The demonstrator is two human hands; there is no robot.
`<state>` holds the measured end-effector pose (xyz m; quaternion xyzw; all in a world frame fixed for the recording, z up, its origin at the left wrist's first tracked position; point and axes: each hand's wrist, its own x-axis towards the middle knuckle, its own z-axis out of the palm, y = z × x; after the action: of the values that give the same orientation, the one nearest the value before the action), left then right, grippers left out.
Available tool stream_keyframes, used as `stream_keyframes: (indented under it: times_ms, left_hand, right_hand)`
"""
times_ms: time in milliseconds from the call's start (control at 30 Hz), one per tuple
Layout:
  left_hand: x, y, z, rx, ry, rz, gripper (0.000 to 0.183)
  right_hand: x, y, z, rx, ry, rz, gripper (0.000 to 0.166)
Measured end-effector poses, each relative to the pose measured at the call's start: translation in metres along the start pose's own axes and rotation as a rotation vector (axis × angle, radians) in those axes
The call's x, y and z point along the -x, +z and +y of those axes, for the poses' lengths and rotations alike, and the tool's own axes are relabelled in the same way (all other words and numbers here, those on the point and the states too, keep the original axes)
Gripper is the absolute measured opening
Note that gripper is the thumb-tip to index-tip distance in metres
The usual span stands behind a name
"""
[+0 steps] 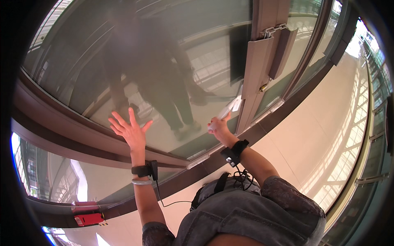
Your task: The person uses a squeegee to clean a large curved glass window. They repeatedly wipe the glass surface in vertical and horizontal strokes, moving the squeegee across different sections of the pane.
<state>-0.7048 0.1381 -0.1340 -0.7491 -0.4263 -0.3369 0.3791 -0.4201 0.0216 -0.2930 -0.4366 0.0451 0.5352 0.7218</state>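
My left hand (132, 130) is raised with its fingers spread and holds nothing, in front of the lower left of a large glass pane (160, 77). Gripped in my right hand (220, 125) is the pale handle of a tool (227, 109), perhaps a window squeegee, whose far end reaches up to the pane near the door's frame. A white tag (236, 105) shows near that end. Whether the tool's edge touches the glass cannot be told. The pane reflects a standing person and a railing pattern.
A metal chain (274, 30) links two long door handles (257, 67). Below them hangs a small lock (263, 87). A red box (89, 219) stands on the floor at lower left. A glass railing (369, 172) curves along the right. A cable runs from my left wrist's strap.
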Motion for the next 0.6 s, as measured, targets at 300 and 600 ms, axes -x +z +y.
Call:
stream_keyframes:
  times_ms: [300,600]
  left_hand:
    - [0.001,-0.004,0.002,0.018,-0.033,0.002,0.109]
    - [-0.001,-0.001,0.001,0.002,-0.019,0.017,0.110]
  right_hand:
    - [0.145,0.071,0.004,0.067,0.353,-0.306,0.064]
    - [-0.048,-0.083,-0.004,0.181,-0.004,-0.410,0.007]
